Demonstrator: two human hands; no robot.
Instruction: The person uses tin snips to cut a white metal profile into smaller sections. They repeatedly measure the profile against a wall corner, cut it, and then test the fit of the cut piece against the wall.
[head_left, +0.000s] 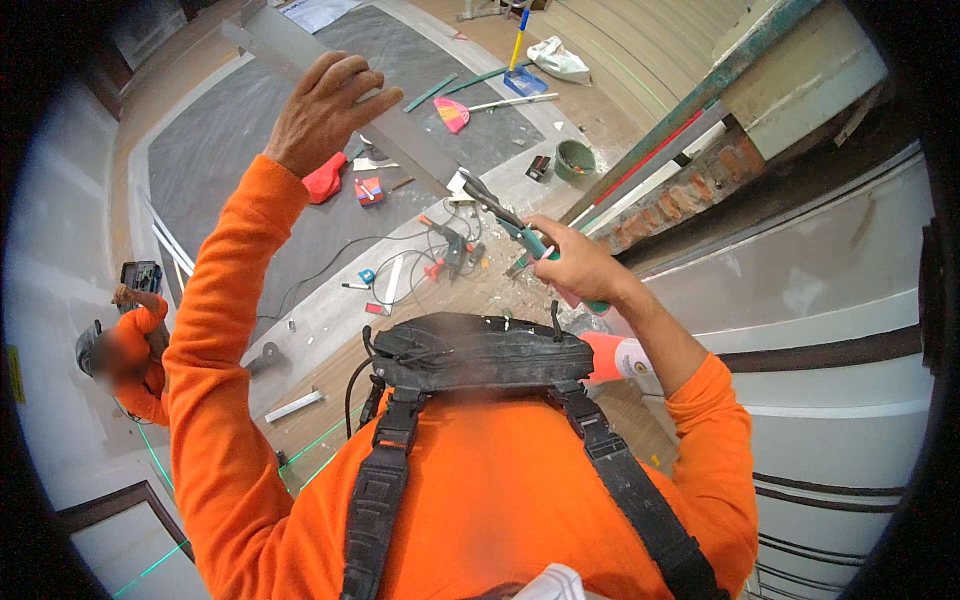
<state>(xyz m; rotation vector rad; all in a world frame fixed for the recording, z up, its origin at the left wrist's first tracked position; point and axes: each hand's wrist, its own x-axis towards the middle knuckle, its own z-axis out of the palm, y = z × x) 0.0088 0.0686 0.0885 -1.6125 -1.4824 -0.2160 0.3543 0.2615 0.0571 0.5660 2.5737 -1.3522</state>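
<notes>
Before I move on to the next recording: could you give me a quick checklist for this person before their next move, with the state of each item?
1. Left hand holding the metal strip: ok.
2. Right hand gripping the snips: ok.
3. Snips' blades closed on the strip: cannot tell; they are at its near end, but contact is unclear.
4. Gloves on: not ok, both hands are bare.
5. Floor free of clutter: not ok, a blue dustpan and a dark tool with red parts lie among other items.
6. Co-worker apart from the snips: ok, off to the left.
</notes>
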